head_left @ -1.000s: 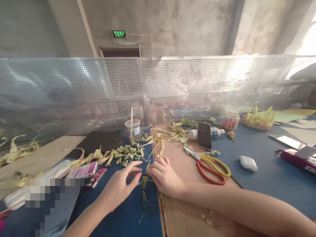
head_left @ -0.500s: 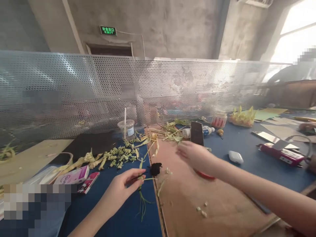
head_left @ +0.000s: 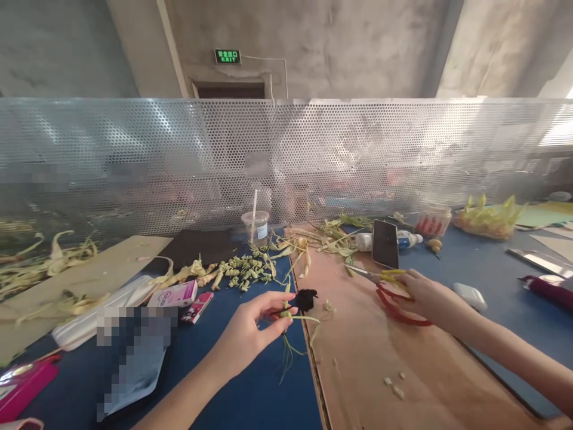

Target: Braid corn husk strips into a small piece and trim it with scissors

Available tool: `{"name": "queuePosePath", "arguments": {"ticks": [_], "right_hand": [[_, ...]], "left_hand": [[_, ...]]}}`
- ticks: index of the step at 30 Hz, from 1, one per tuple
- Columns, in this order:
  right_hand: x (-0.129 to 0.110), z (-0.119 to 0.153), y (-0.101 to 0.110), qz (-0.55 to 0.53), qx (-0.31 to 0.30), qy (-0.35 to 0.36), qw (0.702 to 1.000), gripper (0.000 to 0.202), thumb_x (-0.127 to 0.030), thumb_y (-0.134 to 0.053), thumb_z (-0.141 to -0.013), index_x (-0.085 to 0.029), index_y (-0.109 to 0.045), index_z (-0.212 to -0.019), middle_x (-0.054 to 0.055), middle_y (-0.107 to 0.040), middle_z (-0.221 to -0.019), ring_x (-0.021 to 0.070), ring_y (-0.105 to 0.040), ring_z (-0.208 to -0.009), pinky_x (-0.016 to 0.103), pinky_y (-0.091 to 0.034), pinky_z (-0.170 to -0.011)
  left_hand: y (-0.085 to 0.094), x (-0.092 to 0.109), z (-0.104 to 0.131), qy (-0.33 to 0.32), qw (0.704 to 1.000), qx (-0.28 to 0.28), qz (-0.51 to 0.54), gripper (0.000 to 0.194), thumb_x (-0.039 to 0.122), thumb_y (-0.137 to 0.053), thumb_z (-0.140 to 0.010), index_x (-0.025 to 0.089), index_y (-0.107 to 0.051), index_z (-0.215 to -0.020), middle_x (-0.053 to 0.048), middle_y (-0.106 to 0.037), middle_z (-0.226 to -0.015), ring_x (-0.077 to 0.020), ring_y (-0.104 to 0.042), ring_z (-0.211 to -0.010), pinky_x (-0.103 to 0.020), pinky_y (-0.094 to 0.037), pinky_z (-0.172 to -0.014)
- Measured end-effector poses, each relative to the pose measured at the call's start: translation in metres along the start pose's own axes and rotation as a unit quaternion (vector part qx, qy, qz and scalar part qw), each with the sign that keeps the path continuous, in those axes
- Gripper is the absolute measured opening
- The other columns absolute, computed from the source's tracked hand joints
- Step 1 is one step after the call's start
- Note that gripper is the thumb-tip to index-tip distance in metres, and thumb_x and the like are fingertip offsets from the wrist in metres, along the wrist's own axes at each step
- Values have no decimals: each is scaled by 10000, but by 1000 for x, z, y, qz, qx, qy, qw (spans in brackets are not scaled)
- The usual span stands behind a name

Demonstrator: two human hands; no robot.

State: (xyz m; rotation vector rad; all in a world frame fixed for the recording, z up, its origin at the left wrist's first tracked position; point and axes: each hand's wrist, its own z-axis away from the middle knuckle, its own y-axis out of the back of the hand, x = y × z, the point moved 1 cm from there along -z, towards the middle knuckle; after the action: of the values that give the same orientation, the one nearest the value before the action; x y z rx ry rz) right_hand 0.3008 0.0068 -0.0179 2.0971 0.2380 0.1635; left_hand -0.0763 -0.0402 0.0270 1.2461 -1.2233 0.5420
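My left hand is closed in a pinch on a knotted green plant strip, whose thin ends hang below the fingers and stick out to the right. A black fuzzy clump shows right by its fingertips; whether it is held is unclear. On the right, my right hand is closed on the handle of a pair of scissors with red and yellow handles. Their blades point left, low over the brown board. Small pale scraps lie on the board.
Several small knotted green pieces lie left of the board, behind my left hand. Behind stand a plastic cup with a straw and a propped phone. A white earbud case lies beyond my right forearm. A perforated screen closes off the back.
My right hand has moved right and come onto the scissors, which have lifted partly off the board. My left hand keeps its pinch on the plant strip. The view has turned left.
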Motion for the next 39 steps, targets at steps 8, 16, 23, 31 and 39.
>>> {"name": "queuePosePath", "arguments": {"ticks": [8,16,23,31,39], "right_hand": [[-34,-15,27,-3,26,-4,1000,411,-427,-558,-724,-184,-467,-1043,117,-569,-1085,249,-616,-812,299,-475,-504],[-120,-26,37,-197,-11,164,967,411,-309,-593,-695,-216,-381,-1034,64,-540,-998,174,-557,-836,272,-478,-679],[-113,-20,8,-204,-40,182,961,370,-231,-567,-668,-219,-402,-999,75,-540,-1001,220,-533,-904,330,-472,-698],[-114,-16,-4,-207,-50,196,957,361,-243,-556,-667,-206,-398,-990,84,-548,-975,227,-550,-871,344,-478,-680],[-121,-12,1,-211,-77,185,957,321,-268,-542,-681,-211,-400,-963,61,-577,-941,216,-585,-790,347,-485,-630]], "left_hand": [[4,5,2,-7,987,-23,157,275,257,-543,-830,230,-539,-1103,-57,-649,-1089,-179,-590,-1028,-364,-449,-930],[9,8,1,25,968,-37,247,274,234,-490,-867,191,-506,-1137,-82,-656,-1061,-148,-621,-873,-327,-424,-898],[8,8,2,34,978,-27,203,468,303,-514,-857,259,-361,-1297,-72,-600,-1170,-169,-548,-1059,-311,-369,-942],[7,13,0,71,978,15,198,594,367,-563,-811,265,-314,-1341,-79,-602,-1096,-196,-543,-935,-341,-385,-832],[3,4,-3,80,972,15,222,619,354,-656,-738,238,-386,-1283,-57,-580,-963,-188,-557,-871,-314,-429,-772]]}}
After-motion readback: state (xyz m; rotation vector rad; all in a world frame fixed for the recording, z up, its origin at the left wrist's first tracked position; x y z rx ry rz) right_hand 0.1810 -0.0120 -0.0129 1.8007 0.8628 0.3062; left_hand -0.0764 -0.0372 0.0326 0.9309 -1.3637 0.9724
